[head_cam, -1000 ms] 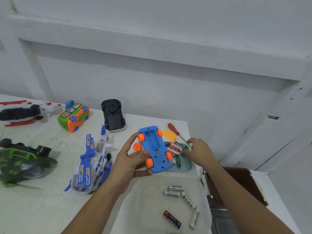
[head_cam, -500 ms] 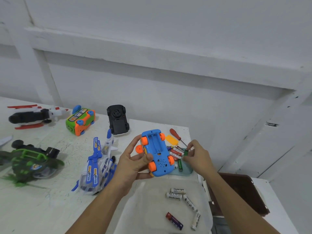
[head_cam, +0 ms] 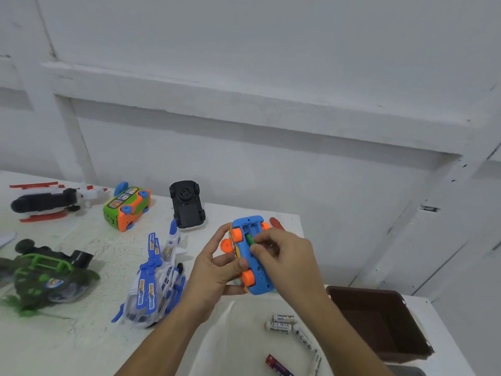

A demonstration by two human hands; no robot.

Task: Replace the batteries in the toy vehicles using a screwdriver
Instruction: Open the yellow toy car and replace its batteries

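Nearest: pale tray on the white counter, holding four white batteries and one purple battery, all lying loose.

Right of the tray: brown box.

Centre, above the counter: blue toy car, underside up, orange wheels, battery compartment open.
- Left hand: grips the car from its left side, fingers curled round the body, thumb on the underside.
- Right hand: fingers pinch a green battery, whose far end sits in the open compartment.

Left of the hands: blue-and-white toy plane; further left, dark green toy helicopter.

Behind the right hand: screwdriver; only part of the red handle shows, lying on the counter.

Far row, right to left:
- black toy car, upside down
- green-and-orange toy bus, on its side
- black, white and red toy aircraft
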